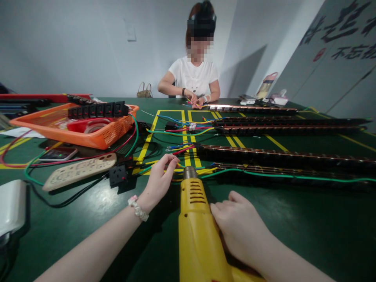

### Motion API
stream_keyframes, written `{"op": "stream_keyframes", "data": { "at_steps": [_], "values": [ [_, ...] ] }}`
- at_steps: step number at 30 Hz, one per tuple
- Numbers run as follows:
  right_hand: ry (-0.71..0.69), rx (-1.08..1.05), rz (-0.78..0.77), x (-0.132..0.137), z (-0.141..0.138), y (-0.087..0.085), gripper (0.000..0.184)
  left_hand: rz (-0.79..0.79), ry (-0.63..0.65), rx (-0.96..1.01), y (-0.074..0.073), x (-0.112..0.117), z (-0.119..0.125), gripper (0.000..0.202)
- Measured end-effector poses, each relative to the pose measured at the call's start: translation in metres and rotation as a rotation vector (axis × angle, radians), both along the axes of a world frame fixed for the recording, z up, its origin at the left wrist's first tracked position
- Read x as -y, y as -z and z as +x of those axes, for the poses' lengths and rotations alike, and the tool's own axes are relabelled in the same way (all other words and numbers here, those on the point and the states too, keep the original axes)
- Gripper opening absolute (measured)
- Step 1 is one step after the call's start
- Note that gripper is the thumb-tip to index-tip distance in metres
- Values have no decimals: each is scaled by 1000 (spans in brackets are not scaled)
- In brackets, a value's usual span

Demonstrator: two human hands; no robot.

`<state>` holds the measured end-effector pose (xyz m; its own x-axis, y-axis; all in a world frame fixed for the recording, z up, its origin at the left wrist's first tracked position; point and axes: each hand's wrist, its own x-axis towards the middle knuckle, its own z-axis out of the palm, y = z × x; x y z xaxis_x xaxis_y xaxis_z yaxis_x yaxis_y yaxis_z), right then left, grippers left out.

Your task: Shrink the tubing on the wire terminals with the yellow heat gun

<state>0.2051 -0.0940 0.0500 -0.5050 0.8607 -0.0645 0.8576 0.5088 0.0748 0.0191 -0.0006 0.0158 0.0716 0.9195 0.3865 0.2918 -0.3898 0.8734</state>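
Right grip (239, 221) holds the heat gun (196, 231), nozzle (190, 172) forward, long axis angled slightly left; left grip (158, 178) pinches a wire (179, 165).

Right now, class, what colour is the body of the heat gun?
The heat gun's body is yellow, seen best in the head view.

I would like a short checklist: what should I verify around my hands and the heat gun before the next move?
1. Left hand at the wires: ok, fingertips pinched there.
2. Left fingertips well away from the nozzle: not ok, they look near it.
3. Right hand firmly on the heat gun: cannot tell; it is closed beside the body.
4. Heat gun switched off: cannot tell.
5. Other person away from the nozzle: ok, across the table.
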Motion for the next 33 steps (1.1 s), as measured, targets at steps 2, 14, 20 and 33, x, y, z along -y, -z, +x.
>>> {"op": "stream_keyframes", "data": {
  "at_steps": [2,14,20,33],
  "values": [
    [-41,4,67,-1,-4,1,13,-12,1,2,0,0,0,21],
    [-274,-140,540,-5,-4,4,17,-3,-6,-55,0,-1,-1,21],
    [-274,-150,451,-7,-2,4,10,-8,-38,-87,0,-1,-2,20],
    [-205,-151,266,-10,7,7,8,-22,-26,-57,-1,0,-2,21]
  ]
}}
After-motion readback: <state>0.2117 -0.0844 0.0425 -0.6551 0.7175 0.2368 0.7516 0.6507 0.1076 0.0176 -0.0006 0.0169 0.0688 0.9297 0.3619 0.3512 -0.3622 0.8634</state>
